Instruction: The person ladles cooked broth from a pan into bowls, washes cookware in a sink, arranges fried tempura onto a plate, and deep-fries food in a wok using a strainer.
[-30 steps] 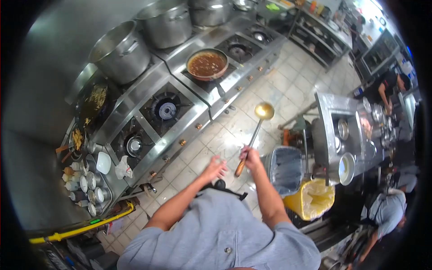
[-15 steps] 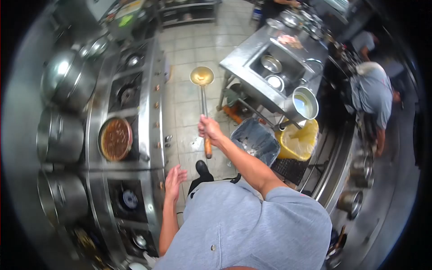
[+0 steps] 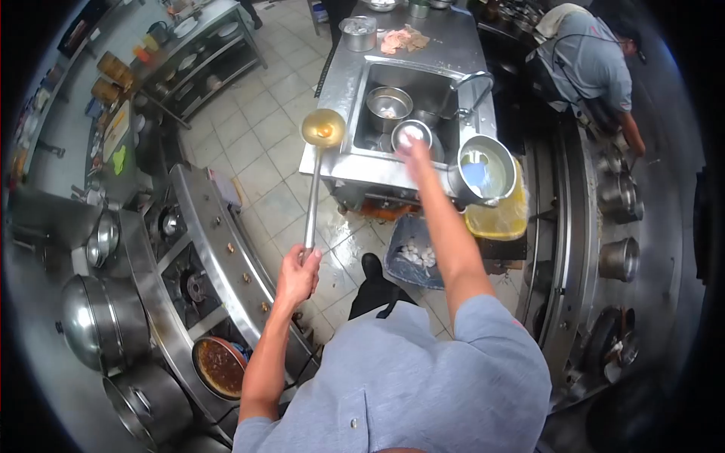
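My left hand (image 3: 298, 276) is closed around the handle of a long ladle (image 3: 313, 198). The ladle's golden bowl points away from me and has a small orange spot in it. My right hand (image 3: 413, 155) stretches over the sink (image 3: 361, 89), at the near edge of a small metal bowl (image 3: 427, 140) with something white in it. Its fingers are blurred, so whether they hold anything is unclear. Just behind that bowl sits a larger metal bowl (image 3: 390, 93). To the right of my right hand, a pot (image 3: 509, 160) of pale liquid stands at the counter's corner.
A grey bin (image 3: 399, 260) with white scraps and a yellow-lined bin (image 3: 498, 223) stand under the counter. On the left is the stove (image 3: 219, 275) with a pan of brown sauce (image 3: 219, 368). A co-worker (image 3: 585, 57) bends over the right-hand counter. Pale meat (image 3: 404, 40) lies behind the sink.
The ladle has passed from my right hand to my left. My right hand has reached forward to the sink. The view has turned right, towards the sink.
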A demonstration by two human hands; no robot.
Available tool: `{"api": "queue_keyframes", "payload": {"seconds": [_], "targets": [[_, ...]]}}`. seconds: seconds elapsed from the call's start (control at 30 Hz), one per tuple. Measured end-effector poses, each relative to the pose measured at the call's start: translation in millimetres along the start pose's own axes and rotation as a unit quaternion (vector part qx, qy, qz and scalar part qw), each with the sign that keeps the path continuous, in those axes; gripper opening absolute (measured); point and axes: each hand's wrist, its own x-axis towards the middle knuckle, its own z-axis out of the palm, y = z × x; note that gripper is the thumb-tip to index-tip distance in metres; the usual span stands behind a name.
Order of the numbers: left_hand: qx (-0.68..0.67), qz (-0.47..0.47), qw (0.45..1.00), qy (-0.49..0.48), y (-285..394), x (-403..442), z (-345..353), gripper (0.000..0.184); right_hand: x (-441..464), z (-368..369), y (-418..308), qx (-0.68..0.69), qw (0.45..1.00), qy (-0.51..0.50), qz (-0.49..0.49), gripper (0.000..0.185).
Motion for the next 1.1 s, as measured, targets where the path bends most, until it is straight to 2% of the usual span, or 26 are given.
{"api": "queue_keyframes", "payload": {"seconds": [0.1,0.13,0.23,0.33,0.37,0.4,0.47,0.53,0.6,0.63,0.7,0.73,0.8,0.83,0.93,1.1], "targets": [[0.04,-0.054,0.997,-0.046,45,37,-5,0.037,144,-50,-77,0.007,0.974,0.214,-0.071,0.057],[0.043,-0.071,0.995,-0.055,50,47,-5,0.037,158,-53,-90,0.005,0.956,0.283,-0.079,0.057],[0.028,-0.092,0.991,-0.094,65,78,-4,0.034,180,-65,-93,0.115,0.954,0.271,-0.056,0.058],[0.032,-0.1,0.983,-0.153,86,116,5,0.031,186,-79,-88,0.117,0.954,0.272,-0.045,0.06],[0.034,-0.099,0.979,-0.175,91,129,9,0.03,191,-86,-88,0.021,0.964,0.263,-0.028,0.063],[0.036,-0.104,0.974,-0.196,96,137,12,0.029,197,-92,-89,0.025,0.961,0.273,-0.029,0.063],[0.06,-0.111,0.968,-0.215,112,157,17,0.028,197,-90,-94,-0.103,0.925,0.365,0.029,0.065],[0.053,-0.126,0.961,-0.241,126,175,22,0.032,116,-36,-140,-0.077,0.921,0.38,0.019,0.064],[0.018,-0.149,0.955,-0.254,140,191,28,0.03,60,-17,-148,-0.094,0.929,0.339,-0.112,0.063],[0.034,-0.157,0.949,-0.273,152,196,34,0.029,40,-15,-145,-0.09,0.927,0.345,-0.113,0.063],[0.054,-0.166,0.939,-0.297,161,206,40,0.029,5,-15,-136,-0.037,0.949,0.265,-0.166,0.055],[0.023,-0.173,0.933,-0.316,157,213,43,0.03,-13,-15,-133,-0.037,0.947,0.271,-0.167,0.055],[-0.007,-0.178,0.925,-0.336,156,220,49,0.031,-42,-12,-127,-0.076,0.969,0.204,-0.114,0.044],[-0.022,-0.187,0.919,-0.348,156,221,51,0.029,-55,-12,-125,-0.104,0.968,0.195,-0.117,0.037],[-0.052,-0.206,0.908,-0.362,160,226,54,0.028,-70,-25,-108,-0.146,0.965,0.19,-0.11,0.035],[-0.093,-0.235,0.894,-0.37,169,235,54,0.029,-85,-17,-100,-0.141,0.966,0.193,-0.098,0.032]]}}
